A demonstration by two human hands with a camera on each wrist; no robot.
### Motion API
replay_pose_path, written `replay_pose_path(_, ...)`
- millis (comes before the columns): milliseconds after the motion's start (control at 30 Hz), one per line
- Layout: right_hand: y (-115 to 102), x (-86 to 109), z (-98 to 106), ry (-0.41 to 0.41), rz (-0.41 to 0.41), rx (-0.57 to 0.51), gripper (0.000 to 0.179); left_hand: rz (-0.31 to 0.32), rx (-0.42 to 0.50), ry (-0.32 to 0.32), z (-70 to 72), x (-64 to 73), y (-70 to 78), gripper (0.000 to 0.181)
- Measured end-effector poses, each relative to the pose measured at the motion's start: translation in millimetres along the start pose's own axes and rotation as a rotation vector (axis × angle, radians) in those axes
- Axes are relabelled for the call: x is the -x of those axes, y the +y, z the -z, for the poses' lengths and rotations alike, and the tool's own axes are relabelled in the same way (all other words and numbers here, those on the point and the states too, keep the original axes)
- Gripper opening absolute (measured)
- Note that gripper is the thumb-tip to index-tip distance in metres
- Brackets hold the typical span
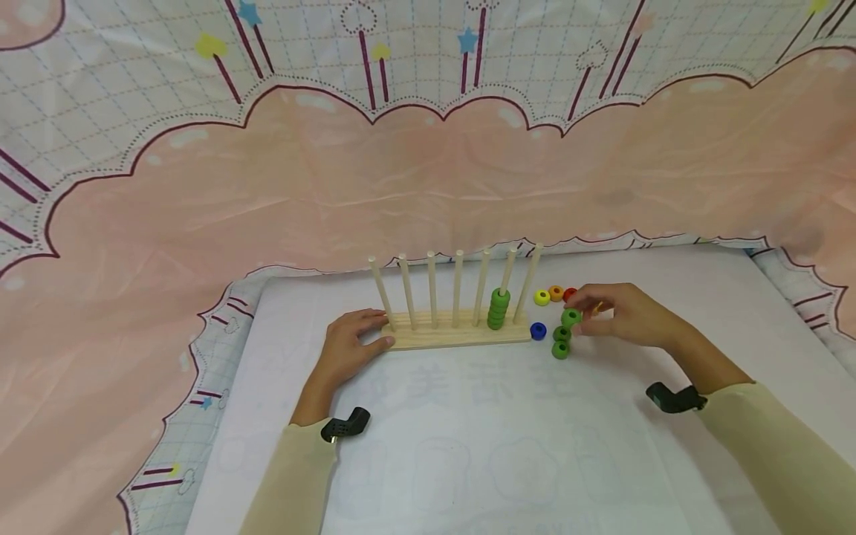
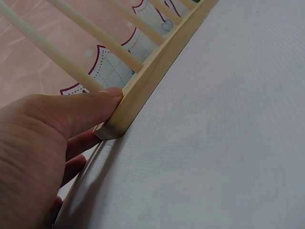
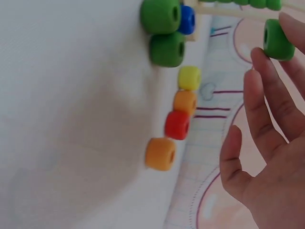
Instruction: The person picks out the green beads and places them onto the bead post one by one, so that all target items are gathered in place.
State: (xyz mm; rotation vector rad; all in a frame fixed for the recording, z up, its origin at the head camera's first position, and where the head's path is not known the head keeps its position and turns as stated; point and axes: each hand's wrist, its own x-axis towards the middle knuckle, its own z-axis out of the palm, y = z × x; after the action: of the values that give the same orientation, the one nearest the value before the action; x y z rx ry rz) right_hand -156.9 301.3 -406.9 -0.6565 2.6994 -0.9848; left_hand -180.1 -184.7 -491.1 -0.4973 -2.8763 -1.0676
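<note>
A wooden peg stand (image 1: 455, 338) with several upright pegs sits across the white table. Several green beads (image 1: 498, 310) are stacked on its second peg from the right. At the stand's left end, my left hand (image 1: 348, 343) grips the base, its thumb (image 2: 107, 99) on the top near the outermost peg. To the right of the stand, my right hand (image 1: 625, 316) pinches a green bead (image 3: 279, 40) between thumb and fingertips, raised above the table. Two more green beads (image 1: 560, 349) lie just below it in the head view.
A blue bead (image 1: 538, 331) lies by the stand's right end. Behind it are a yellow bead (image 1: 542, 297), an orange bead (image 1: 556, 293) and a red bead (image 3: 177, 125), with another orange bead (image 3: 160, 154) beside them. A patterned pink cloth (image 1: 428, 186) hangs along the table's far edge.
</note>
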Motion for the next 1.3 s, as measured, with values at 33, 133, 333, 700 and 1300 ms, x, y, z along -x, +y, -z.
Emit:
replay_pose_path(33, -2.2, -0.5, 1.1, 0.013, 0.006, 0.006, 0.031, 0.000, 0.000, 0.001, 0.0, 0.0, 0.1, 0.046)
replay_pose_path(133, -8.5, -2.4, 4.5, 0.057, 0.019, 0.023, 0.030, -0.001, -0.001, 0.003, -0.1, 0.1, 0.1, 0.046)
replay_pose_path(333, -21.5, -5.1, 11.5, 0.165, 0.047, 0.015, 0.031, -0.013, 0.005, 0.008, -0.7, -0.3, -1.0, 0.045)
replay_pose_path(700, -45.5, -15.0, 24.2, 0.280, 0.025, 0.006, 0.033, -0.028, -0.011, 0.009, -1.3, -1.0, -3.2, 0.044)
replay_pose_path(1300, -81.1, -33.6, 36.9, 0.435, 0.053, -0.183, 0.026, -0.018, 0.000, 0.002, 0.4, -0.3, -2.7, 0.046)
